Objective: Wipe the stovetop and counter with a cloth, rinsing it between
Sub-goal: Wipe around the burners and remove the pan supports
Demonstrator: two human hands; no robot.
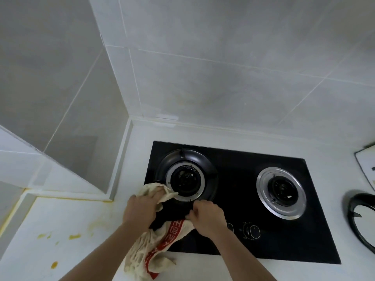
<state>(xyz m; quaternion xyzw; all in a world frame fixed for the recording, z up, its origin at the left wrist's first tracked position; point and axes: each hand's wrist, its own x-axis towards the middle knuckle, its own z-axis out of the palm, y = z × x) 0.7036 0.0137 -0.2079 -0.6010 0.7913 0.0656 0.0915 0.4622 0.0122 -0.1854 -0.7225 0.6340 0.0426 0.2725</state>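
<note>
A black glass stovetop point(239, 199) with two burners is set into the white counter point(67, 226). My left hand point(142, 209) presses a cream cloth with a red band point(162, 242) against the front left edge of the left burner point(185, 176). The cloth trails down over the stove's front edge onto the counter. My right hand point(207, 217) pinches the black pan-support ring at the front of the left burner, its fingers closed on the rim. The right burner point(281, 192) has a bare silver ring with no support on it.
Yellow stains point(74, 236) spot the counter at the left. A loose black pan-support ring point(359, 224) lies on the counter at the far right, with a white board's corner point(365, 165) behind it. Control knobs point(251, 231) sit at the stove's front. Tiled walls close the back and left.
</note>
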